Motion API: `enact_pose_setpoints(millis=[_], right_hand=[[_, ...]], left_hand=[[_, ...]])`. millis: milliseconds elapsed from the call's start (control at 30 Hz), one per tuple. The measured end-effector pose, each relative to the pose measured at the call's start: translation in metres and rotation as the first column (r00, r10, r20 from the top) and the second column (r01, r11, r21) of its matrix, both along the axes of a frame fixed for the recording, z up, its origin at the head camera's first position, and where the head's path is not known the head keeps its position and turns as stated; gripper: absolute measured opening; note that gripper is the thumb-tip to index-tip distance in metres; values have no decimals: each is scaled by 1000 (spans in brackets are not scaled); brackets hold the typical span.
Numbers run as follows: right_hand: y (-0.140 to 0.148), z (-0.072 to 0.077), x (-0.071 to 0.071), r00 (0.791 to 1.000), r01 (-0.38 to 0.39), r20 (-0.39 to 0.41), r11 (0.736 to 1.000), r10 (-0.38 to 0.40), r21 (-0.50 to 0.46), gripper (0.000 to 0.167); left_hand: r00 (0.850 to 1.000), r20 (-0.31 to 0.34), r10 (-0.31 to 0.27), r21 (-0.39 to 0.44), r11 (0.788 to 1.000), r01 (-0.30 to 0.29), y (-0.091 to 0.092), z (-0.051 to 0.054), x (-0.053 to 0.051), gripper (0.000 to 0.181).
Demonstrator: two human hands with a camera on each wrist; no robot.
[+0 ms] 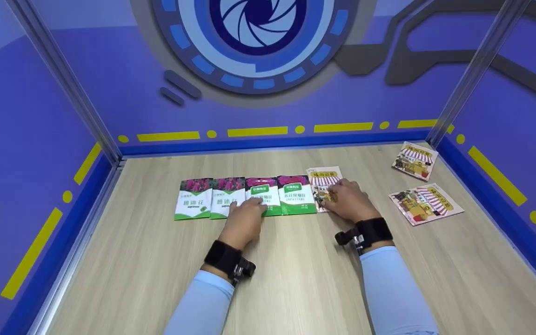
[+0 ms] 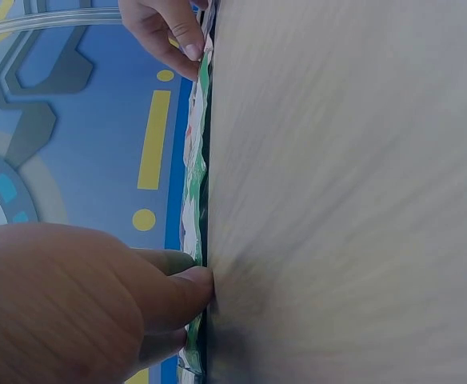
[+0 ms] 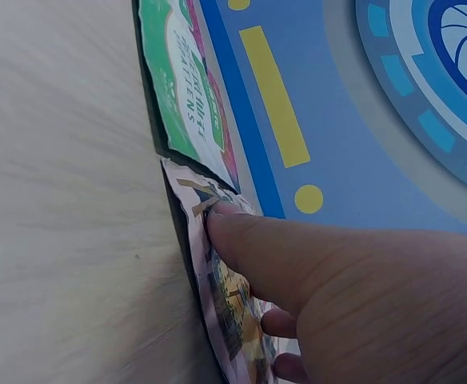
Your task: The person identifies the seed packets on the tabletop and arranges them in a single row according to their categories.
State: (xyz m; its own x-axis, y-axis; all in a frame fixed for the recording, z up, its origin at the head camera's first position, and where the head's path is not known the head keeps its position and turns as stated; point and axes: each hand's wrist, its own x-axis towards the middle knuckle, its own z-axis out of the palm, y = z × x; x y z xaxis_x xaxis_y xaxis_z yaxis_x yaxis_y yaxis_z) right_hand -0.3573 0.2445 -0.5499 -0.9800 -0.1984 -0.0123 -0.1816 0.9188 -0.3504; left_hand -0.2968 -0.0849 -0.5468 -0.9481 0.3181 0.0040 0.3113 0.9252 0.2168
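In the head view a row of flower seed packets lies across the table: two white-and-green ones, the far-left seed packet (image 1: 193,199) and its neighbour (image 1: 227,195), then two with magenta flowers, including the right-hand magenta packet (image 1: 297,195). A pink packet with a striped awning (image 1: 325,179) ends the row at the right. My left hand (image 1: 244,223) rests at the near edge of the middle packets, its thumb and fingers touching them. My right hand (image 1: 352,202) lies over the pink packet; in the right wrist view its thumb (image 3: 245,236) presses on the printed face.
Two more pink awning packets lie to the right: the far packet (image 1: 415,161) near the back corner and the nearer packet (image 1: 426,204) at an angle. Purple-blue panels (image 1: 272,118) wall the wooden table (image 1: 286,279) at the back and sides.
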Motion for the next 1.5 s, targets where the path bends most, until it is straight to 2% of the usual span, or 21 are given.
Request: enact_pose_setpoints(millis=[200,367,467,567,667,767,900,967,1133,1367,1500], right_hand=[[0,4,0,1000,5,5,1000,-5,-7,61],[9,11,2,999,32,2,998,-32,-54,61],[21,16,5,998,69,-8,995,-70,-78,61],[36,22,10,990,139,2,987,-139,-77,62],[54,30,15,972,235,37,970,-233,-64,65],[72,37,21,942,330,92,943,-324,-53,71],[90,42,27,903,401,185,916,-388,-36,78],[95,43,30,900,396,215,917,-380,-38,79],[94,46,33,922,334,215,942,-322,-24,76],[75,52,30,922,270,296,962,-247,-39,78],[69,48,26,948,188,271,981,-167,-54,68]], left_hand=[[1000,1,6,2,1000,-6,0,-1,-1,56],[1000,2,6,-2,1000,-6,1,-1,-1,56],[1000,5,7,-1,1000,-7,1,-1,0,55],[1000,8,9,6,1000,-9,1,-1,-1,54],[1000,16,10,8,1000,-10,1,-2,-1,55],[1000,20,8,10,1000,-8,1,-2,-2,56],[1000,18,3,9,1000,-3,1,-2,-2,57],[1000,12,0,8,1000,0,0,-1,-2,56],[1000,-4,-5,6,1000,5,0,-1,-1,53],[1000,-6,-2,12,1000,2,0,-1,0,50],[1000,4,3,17,1000,-3,0,0,0,53]])
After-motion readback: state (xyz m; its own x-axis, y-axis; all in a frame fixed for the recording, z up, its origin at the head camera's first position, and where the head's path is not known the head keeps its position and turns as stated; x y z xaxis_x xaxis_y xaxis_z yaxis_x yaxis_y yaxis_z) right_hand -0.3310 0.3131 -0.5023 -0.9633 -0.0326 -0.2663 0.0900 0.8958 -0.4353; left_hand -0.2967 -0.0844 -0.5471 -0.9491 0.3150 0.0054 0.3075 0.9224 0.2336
